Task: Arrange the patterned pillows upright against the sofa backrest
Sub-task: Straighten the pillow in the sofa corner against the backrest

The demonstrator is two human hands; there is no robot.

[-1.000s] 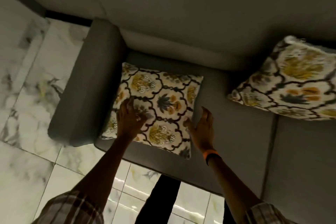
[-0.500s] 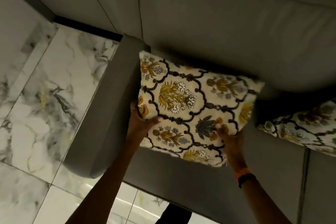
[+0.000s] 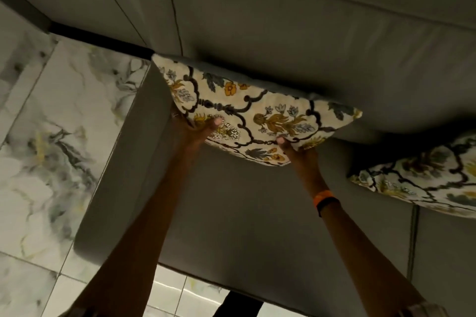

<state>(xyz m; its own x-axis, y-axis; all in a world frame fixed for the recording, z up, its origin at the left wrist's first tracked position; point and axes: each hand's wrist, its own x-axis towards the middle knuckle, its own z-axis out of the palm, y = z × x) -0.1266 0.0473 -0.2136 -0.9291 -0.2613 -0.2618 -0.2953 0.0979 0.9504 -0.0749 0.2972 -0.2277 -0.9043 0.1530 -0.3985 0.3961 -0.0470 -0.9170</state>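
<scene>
Gripping the pillow (image 3: 257,116) by its lower edge, left hand (image 3: 192,134) and right hand (image 3: 300,154) press it against the backrest (image 3: 283,46).

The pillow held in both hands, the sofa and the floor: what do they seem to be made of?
Pillow: printed woven cloth, matte, it seems; it bends under the left hand and right hand.
Sofa: smooth grey covering, leather or imitation; soft creases, slight sheen.
Floor: glossy marble or marble-look tiles; grey veins, grout lines.
</scene>
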